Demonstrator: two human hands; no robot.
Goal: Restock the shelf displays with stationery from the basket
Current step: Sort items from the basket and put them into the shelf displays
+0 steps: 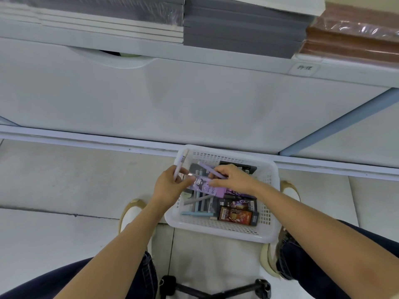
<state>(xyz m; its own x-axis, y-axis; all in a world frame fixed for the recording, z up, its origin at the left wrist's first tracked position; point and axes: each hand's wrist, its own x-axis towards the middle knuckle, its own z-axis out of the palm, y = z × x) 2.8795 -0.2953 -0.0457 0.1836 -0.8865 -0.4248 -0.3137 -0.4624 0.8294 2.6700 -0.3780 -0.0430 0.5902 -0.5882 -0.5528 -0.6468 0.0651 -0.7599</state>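
Observation:
A white plastic basket stands on the floor between my feet. It holds several pastel pens and dark pen boxes. My left hand grips a white-and-lilac pen that sticks up over the basket's left rim, and its fingers also touch a purple cartoon pen box. My right hand pinches a lilac pen and rests on that same purple box above the basket.
A white cabinet front rises just behind the basket. On the shelf above it lie grey notebook stacks, white ones and brown wrapped ones. A black tripod stands near my knees.

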